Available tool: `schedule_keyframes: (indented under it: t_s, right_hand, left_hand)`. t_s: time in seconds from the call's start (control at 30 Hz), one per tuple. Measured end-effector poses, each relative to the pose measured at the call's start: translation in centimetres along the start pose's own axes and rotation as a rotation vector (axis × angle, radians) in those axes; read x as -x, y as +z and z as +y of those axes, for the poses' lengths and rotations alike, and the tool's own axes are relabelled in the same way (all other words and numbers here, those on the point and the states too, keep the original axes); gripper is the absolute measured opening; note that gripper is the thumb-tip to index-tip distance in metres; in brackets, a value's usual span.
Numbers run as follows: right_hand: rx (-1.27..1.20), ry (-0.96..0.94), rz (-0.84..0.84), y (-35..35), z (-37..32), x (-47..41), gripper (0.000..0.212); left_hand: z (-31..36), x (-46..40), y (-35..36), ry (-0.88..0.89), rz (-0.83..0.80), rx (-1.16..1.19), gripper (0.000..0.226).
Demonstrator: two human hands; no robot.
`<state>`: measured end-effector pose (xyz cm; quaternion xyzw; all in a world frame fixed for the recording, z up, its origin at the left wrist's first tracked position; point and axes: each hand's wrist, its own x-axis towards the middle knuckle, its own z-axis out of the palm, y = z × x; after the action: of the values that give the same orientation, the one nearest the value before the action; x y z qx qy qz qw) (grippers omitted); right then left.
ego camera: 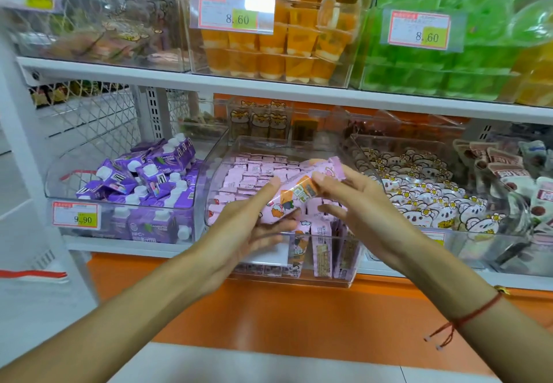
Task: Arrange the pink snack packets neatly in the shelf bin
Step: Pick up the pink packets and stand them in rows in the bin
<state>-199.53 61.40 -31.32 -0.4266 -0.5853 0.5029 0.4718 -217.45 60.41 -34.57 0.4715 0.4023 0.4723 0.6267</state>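
A pink packet (302, 192) is being held tilted above the front edge of the clear bin (323, 279); it is being gripped from below by the left hand (254, 218) and pinched at its upper side by the right hand (353, 200); more pink packets (254, 173) are being kept in rows inside the bin.

White shelf (191, 85) carries clear bins (281, 251) of snack packets (254, 170).
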Motion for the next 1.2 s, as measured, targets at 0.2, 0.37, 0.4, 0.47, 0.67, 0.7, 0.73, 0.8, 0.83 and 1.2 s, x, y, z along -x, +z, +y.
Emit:
schedule_keyframes:
  t_s: [0.2, 0.37, 0.4, 0.47, 0.67, 0.7, 0.73, 0.8, 0.83, 1.2]
  right_hand:
    - [-0.198, 0.060, 0.095, -0.7, 0.5, -0.3, 0.031]
    - [0.297, -0.068, 0.175, -1.5, 0.8, 0.0, 0.046]
    - [0.482, -0.189, 0.221, -1.8, 1.0, 0.3, 0.040]
    - [0.763, -0.376, 0.195, -2.3, 1.9, 1.1, 0.028]
    - [1.484, -0.639, -0.128, -3.6, 4.4, 3.2, 0.035]
    - [1.490, -0.636, -0.098, -4.0, 4.0, 3.5, 0.034]
    - [1.496, -0.637, -0.072, -4.5, 3.7, 3.6, 0.034]
    - [1.521, -0.653, -0.063, -5.3, 3.6, 3.7, 0.036]
    - [1.519, -0.662, -0.063, -5.4, 3.6, 3.8, 0.035]
    - [1.379, -0.548, -0.074, -5.3, 3.8, 3.3, 0.032]
  left_hand:
    - [0.3, -0.4, 0.0, 0.186, 0.071, -0.069, 0.040]
    - [0.4, 0.2, -0.5, 0.417, 0.216, -0.266, 0.034]
    - [0.6, 0.1, -0.8, 0.460, 0.276, -0.309, 0.033]
    - [0.8, 0.0, -1.2, 0.502, 0.351, -0.389, 0.030]
    - [0.2, -0.1, -1.0, 0.535, 0.289, -0.499, 0.033]
    - [0.2, -0.2, -0.9, 0.538, 0.282, -0.540, 0.031]
    - [0.2, -0.3, -0.9, 0.550, 0.269, -0.592, 0.029]
    - [0.6, -0.4, -0.8, 0.592, 0.222, -0.740, 0.027]
    - [0.9, -0.4, -0.6, 0.612, 0.190, -0.834, 0.029]
    - [7.3, -3.2, 1.6, 0.551, -0.231, -1.588, 0.048]
